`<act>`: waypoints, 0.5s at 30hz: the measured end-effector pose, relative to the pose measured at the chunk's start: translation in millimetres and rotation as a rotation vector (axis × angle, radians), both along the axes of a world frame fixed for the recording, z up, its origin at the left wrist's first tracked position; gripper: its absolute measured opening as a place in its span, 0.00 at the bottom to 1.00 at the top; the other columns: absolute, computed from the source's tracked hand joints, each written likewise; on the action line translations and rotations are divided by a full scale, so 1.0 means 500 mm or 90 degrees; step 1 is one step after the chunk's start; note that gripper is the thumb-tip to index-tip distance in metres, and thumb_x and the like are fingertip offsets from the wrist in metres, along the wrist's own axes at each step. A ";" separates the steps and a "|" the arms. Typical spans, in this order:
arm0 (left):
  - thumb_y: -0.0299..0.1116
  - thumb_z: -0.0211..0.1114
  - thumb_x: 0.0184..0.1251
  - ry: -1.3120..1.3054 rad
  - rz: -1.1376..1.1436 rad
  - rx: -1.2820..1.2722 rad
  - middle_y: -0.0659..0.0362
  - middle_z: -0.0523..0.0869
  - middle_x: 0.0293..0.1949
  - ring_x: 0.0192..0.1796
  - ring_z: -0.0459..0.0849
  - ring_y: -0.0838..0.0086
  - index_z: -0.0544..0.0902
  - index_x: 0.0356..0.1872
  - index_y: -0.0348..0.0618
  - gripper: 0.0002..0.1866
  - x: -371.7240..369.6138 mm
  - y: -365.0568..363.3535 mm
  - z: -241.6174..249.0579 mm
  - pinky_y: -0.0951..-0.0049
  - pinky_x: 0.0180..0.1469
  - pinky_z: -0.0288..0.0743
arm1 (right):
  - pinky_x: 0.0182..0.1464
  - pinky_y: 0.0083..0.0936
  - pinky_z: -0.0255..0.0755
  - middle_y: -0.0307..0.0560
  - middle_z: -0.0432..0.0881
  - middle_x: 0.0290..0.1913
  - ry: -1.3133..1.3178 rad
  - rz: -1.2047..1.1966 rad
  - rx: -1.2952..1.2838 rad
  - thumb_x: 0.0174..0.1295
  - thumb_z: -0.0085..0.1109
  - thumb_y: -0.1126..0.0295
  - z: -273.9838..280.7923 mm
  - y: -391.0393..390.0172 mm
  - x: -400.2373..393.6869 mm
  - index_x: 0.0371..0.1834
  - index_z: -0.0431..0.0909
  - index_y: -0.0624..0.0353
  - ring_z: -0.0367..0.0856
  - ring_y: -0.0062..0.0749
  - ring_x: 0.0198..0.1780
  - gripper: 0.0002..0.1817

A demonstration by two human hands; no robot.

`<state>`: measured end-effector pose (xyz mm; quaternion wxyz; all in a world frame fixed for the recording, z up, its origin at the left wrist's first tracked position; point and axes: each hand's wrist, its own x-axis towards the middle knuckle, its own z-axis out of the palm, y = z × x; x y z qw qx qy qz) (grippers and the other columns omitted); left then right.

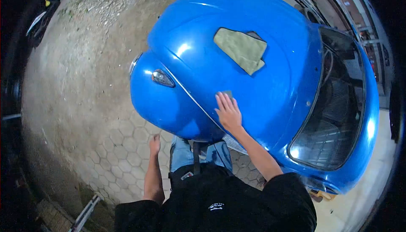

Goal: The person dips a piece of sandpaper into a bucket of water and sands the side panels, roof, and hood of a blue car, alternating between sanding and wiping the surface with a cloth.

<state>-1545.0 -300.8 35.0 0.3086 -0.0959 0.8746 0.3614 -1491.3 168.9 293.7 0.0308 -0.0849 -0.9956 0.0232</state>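
A blue car [270, 88] with a rounded hood fills the middle and right of the view. My right hand [229, 113] lies on the hood near the chrome trim line, its fingers pressed together over a small greyish-green piece [229, 93] whose edge shows beyond the fingertips. A folded green cloth [241, 48] with a dark edge rests higher up on the hood, apart from my hand. My left hand [155, 144] hangs beside my body below the front fender, touching nothing visible; its fingers are too small and turned away to make out.
The front fender [156, 105] bears a turn signal lamp [163, 78]. Hexagonal paving [122, 156] lies below, with dirt and gravel ground [84, 63] at the left. The windshield [330, 105] is at the right. A metal frame [86, 213] stands at the lower left.
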 end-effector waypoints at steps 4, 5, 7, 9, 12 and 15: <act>0.41 0.62 0.76 0.281 0.015 -0.092 0.40 0.77 0.69 0.69 0.76 0.45 0.75 0.72 0.42 0.28 -0.192 0.271 0.167 0.50 0.69 0.70 | 0.82 0.43 0.56 0.42 0.65 0.84 0.071 0.065 -0.007 0.78 0.53 0.54 -0.087 -0.054 -0.358 0.82 0.66 0.55 0.62 0.36 0.83 0.33; 0.40 0.63 0.76 0.366 0.016 -0.104 0.40 0.72 0.74 0.73 0.72 0.44 0.74 0.74 0.44 0.28 -0.232 0.323 0.188 0.52 0.73 0.68 | 0.81 0.43 0.56 0.42 0.65 0.84 0.079 0.064 -0.027 0.78 0.52 0.54 -0.108 -0.058 -0.404 0.82 0.66 0.56 0.62 0.36 0.83 0.33; 0.43 0.61 0.77 0.335 0.021 -0.083 0.41 0.64 0.80 0.81 0.63 0.44 0.68 0.79 0.48 0.33 -0.296 0.416 0.232 0.47 0.81 0.57 | 0.81 0.42 0.57 0.43 0.66 0.83 0.046 0.099 -0.049 0.78 0.52 0.55 -0.098 -0.042 -0.402 0.82 0.66 0.56 0.63 0.36 0.83 0.32; 0.46 0.60 0.78 0.306 0.029 -0.255 0.44 0.59 0.84 0.84 0.57 0.46 0.65 0.81 0.50 0.34 -0.318 0.512 0.214 0.40 0.82 0.51 | 0.81 0.42 0.57 0.44 0.67 0.83 0.015 0.103 -0.062 0.78 0.53 0.56 -0.055 -0.019 -0.332 0.82 0.65 0.55 0.63 0.37 0.83 0.32; 0.50 0.57 0.79 0.279 0.065 -0.325 0.48 0.52 0.87 0.88 0.47 0.49 0.62 0.83 0.54 0.35 -0.318 0.557 0.201 0.32 0.82 0.42 | 0.80 0.50 0.59 0.44 0.65 0.84 -0.135 0.058 -0.048 0.77 0.55 0.56 0.020 0.020 -0.104 0.84 0.63 0.52 0.63 0.40 0.83 0.34; 0.50 0.56 0.79 0.267 0.092 -0.309 0.51 0.50 0.88 0.88 0.45 0.51 0.61 0.84 0.57 0.35 -0.340 0.577 0.211 0.30 0.83 0.40 | 0.79 0.58 0.60 0.44 0.64 0.84 -0.237 0.000 -0.020 0.75 0.56 0.56 0.016 0.074 0.044 0.84 0.63 0.49 0.62 0.42 0.83 0.35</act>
